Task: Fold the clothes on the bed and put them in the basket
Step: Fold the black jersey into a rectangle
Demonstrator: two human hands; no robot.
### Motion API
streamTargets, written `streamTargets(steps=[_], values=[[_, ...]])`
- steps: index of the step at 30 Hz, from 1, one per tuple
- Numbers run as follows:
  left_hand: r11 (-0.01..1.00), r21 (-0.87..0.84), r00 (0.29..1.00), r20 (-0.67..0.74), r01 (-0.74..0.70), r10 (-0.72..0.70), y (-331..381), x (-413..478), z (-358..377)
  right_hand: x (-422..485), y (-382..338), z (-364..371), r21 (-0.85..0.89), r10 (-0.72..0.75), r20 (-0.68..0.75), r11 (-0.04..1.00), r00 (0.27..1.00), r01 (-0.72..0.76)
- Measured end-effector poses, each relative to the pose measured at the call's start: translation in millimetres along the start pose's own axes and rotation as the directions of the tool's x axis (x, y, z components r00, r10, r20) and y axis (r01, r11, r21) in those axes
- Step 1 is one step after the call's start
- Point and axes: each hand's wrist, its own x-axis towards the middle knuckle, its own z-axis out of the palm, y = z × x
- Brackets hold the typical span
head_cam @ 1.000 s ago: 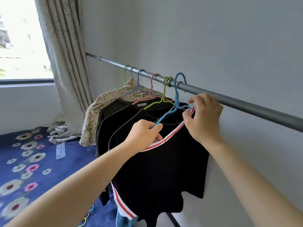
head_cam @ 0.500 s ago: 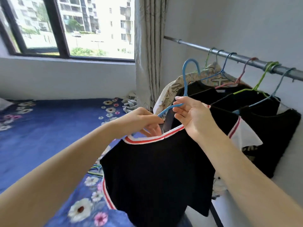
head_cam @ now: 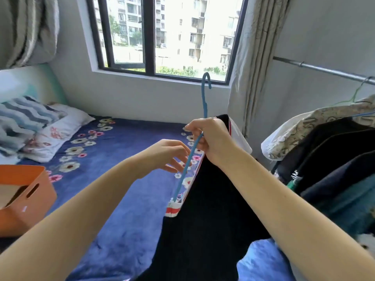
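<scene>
Orange basket (head_cam: 38,201) is sitting on the bed (head_cam: 125,179) at its left edge, with a slot handle in the side wall. Only a pale beige surface is showing inside, so I cannot tell what it is holding. A small white sticker is showing on the basket wall, too small to read. The right hand (head_cam: 215,138) is gripping the blue hanger (head_cam: 205,98) at its neck, fingers curled round it, and is holding it over the middle of the bed. The black garment (head_cam: 203,230), trimmed in white and red, is hanging from this hanger and draping down toward the bed's near edge. The left hand (head_cam: 166,155) is hovering loosely open just beside the hanger's sloping arm, holding nothing; contact cannot be told. Dark hanging clothes (head_cam: 334,159) are crowding the rail (head_cam: 324,71) along the bed's right edge; one is carrying white print, unreadable. Pillows (head_cam: 56,134) are lying at the far left corner.
</scene>
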Motion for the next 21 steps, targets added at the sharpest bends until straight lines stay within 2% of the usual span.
streamTargets(steps=[3, 6, 11, 16, 19, 21], values=[[1.000, 0.013, 0.988, -0.153, 0.004, -0.002, -20.7, -2.2, -30.3, 12.2, -5.0, 48.6, -0.073, 0.034, 0.077, 0.997, 0.996, -0.028], [0.999, -0.029, 0.946, -0.324, -0.032, 0.021, -35.3, 0.9, -59.7, 22.3, -7.8, 91.7, -0.206, 0.072, 0.153, 0.978, 0.986, -0.039], [0.996, 0.071, 0.827, -0.557, -0.046, 0.078, -58.2, 24.0, -92.3, 37.0, 4.7, 128.7, -0.459, -0.005, 0.216, 0.882, 0.976, 0.106], [0.935, 0.341, 0.658, -0.726, 0.093, 0.200, -79.7, 51.0, -139.1, 67.4, 15.9, 137.3, -0.598, -0.047, 0.341, 0.760, 0.939, 0.255], [0.897, 0.402, 0.620, -0.756, 0.187, 0.210, -97.7, 65.0, -179.5, 93.9, 29.5, 131.9, -0.694, 0.011, 0.417, 0.649, 0.909, 0.310], [0.860, 0.415, 0.618, -0.771, 0.299, 0.157, -111.2, 75.4, -210.5, 116.8, 44.4, 129.8, -0.733, 0.069, 0.471, 0.585, 0.880, 0.346]])
